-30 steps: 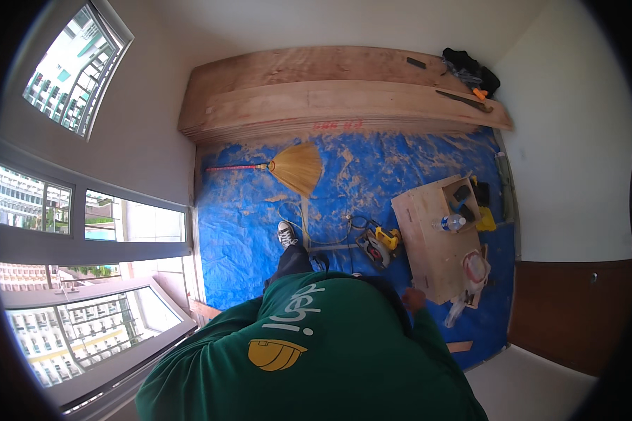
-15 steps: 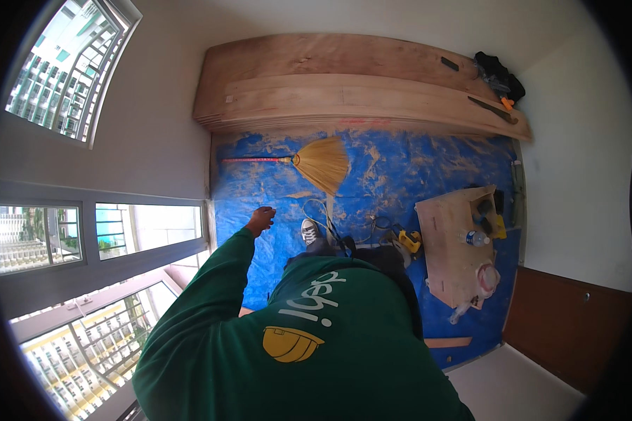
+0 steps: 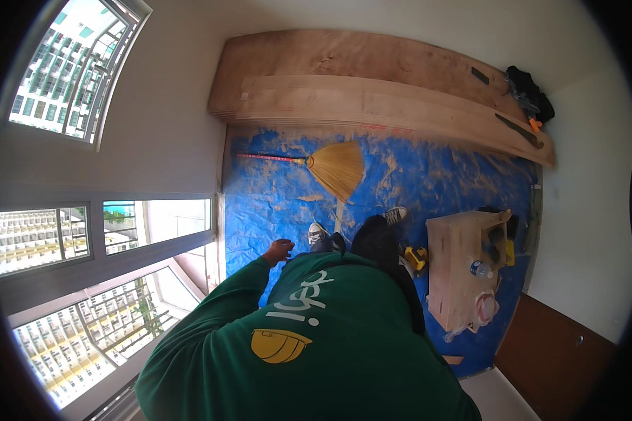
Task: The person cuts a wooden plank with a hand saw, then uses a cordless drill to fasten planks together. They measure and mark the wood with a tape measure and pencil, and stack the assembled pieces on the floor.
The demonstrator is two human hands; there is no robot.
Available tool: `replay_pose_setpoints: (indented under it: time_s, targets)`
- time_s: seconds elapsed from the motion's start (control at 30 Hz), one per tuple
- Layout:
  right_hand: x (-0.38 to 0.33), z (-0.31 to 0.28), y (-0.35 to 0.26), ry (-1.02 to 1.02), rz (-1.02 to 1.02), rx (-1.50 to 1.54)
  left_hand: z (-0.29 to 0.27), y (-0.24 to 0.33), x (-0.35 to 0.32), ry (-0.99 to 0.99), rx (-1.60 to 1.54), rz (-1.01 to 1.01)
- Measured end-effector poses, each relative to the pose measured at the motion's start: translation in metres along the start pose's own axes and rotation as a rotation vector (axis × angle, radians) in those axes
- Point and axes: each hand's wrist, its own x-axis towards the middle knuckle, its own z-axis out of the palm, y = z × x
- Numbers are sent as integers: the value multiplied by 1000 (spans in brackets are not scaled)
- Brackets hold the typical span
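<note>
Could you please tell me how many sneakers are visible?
2: the left sneaker on the blue tarp near the left hand, the right sneaker farther right and forward.

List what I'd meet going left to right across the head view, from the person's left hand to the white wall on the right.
Left hand → left shoe → right shoe → yellow power tool → wooden box → white wall.

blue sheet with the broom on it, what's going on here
The person in the green top stands on the blue sheet. The left hand shows nothing held; the right hand is out of view. A straw broom lies on the sheet ahead, and a yellow power tool sits beside the wooden box.
</note>
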Motion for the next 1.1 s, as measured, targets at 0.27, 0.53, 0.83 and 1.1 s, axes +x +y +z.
replay_pose_setpoints:
  time_s: [0.27,0.53,0.83,1.1]
  targets:
    - [116,-118,-29,156,-393,-182,59,11,-34,0,883,288]
    - [157,-328,-58,54,300,668,128,159,26,247,594,558]
    - [174,-335,-54,183,386,859,175,252,55,31,557,448]
    - [170,-219,-14,154,-90,-317,205,356,163,-252,941,337]
